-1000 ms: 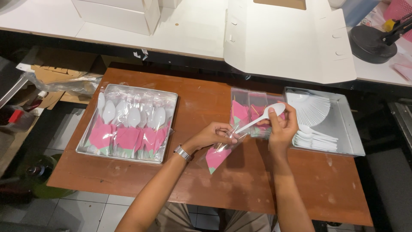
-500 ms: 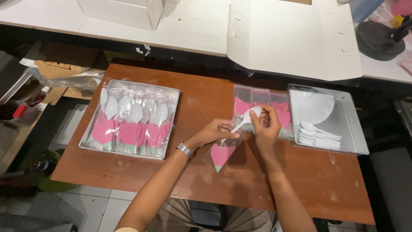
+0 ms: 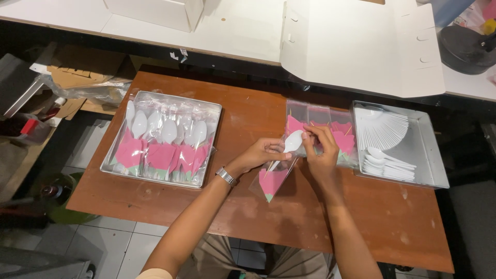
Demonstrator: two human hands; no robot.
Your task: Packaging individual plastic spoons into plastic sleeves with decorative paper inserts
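Seen from above, the near edge of a brown wooden table (image 3: 361, 227) is bare. At its middle, the left hand (image 3: 261, 154) pinches a clear sleeve (image 3: 274, 181) holding a pink napkin, while the right hand (image 3: 321, 150) pinches a white plastic spoon (image 3: 289, 144) at the sleeve's mouth. A filled metal tray (image 3: 160, 142) lies left; a spoon tray (image 3: 413, 150) sits at the right edge. Beyond, an open white box (image 3: 361, 46) lies flat.

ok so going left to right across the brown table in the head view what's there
tray of packed spoon sets → left hand → clear pouch with pink napkin → white spoon → right hand → tray of loose white spoons
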